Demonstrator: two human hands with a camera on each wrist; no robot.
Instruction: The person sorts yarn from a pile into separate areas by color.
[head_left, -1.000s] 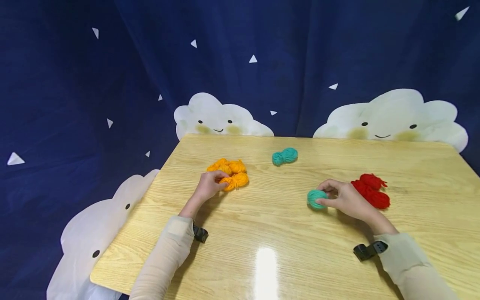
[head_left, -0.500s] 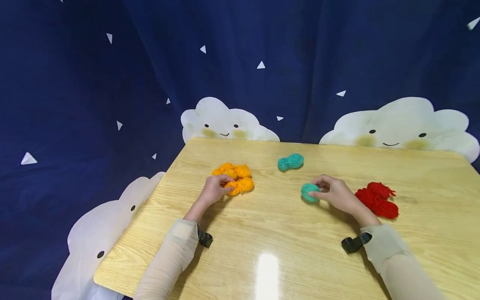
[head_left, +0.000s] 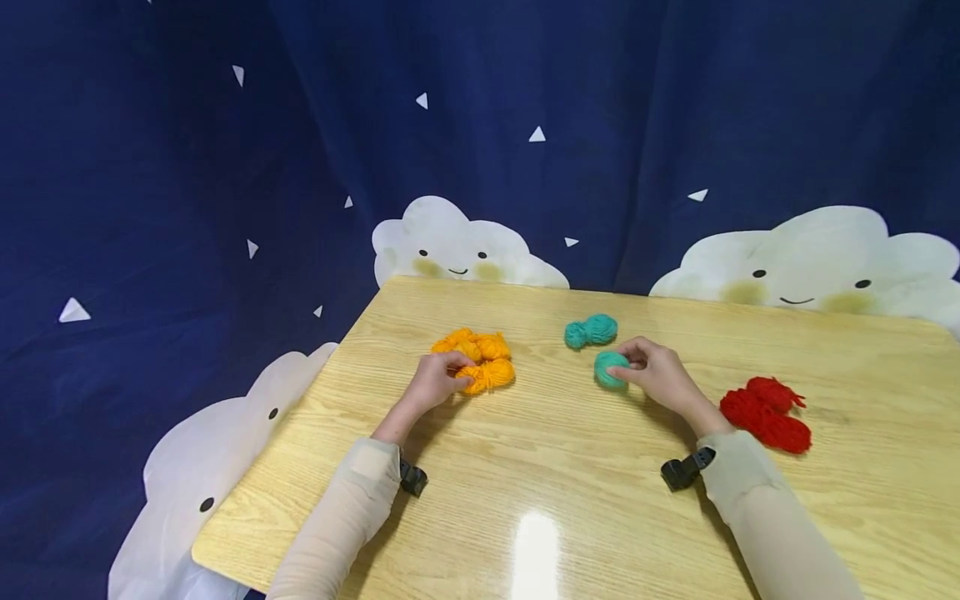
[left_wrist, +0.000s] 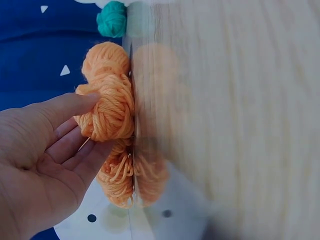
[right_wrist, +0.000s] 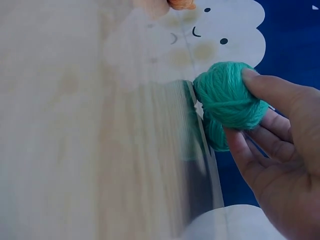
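My left hand [head_left: 435, 382] pinches the near end of an orange yarn skein [head_left: 495, 374] on the table, left of the middle. More orange yarn [head_left: 467, 342] lies just behind it. In the left wrist view, thumb and fingers hold the tied orange skein [left_wrist: 107, 107] from the side. My right hand [head_left: 663, 377] pinches a green yarn skein [head_left: 610, 369] between thumb and fingers; its end faces left. The right wrist view shows this green skein [right_wrist: 227, 95] overlapping a second green one behind. That second green skein [head_left: 592, 331] lies farther back on the table.
Red yarn skeins [head_left: 768, 414] lie together on the right, beside my right forearm. The wooden table [head_left: 480, 500] ends at the back against a dark blue curtain [head_left: 480, 125] with cloud figures. Black camera mounts [head_left: 684, 471] sit on both wrists.
My right hand has carried the green skein back and to the left, from near the red yarn toward the other green skein. My left hand stays at the orange skein. The view has shifted slightly.
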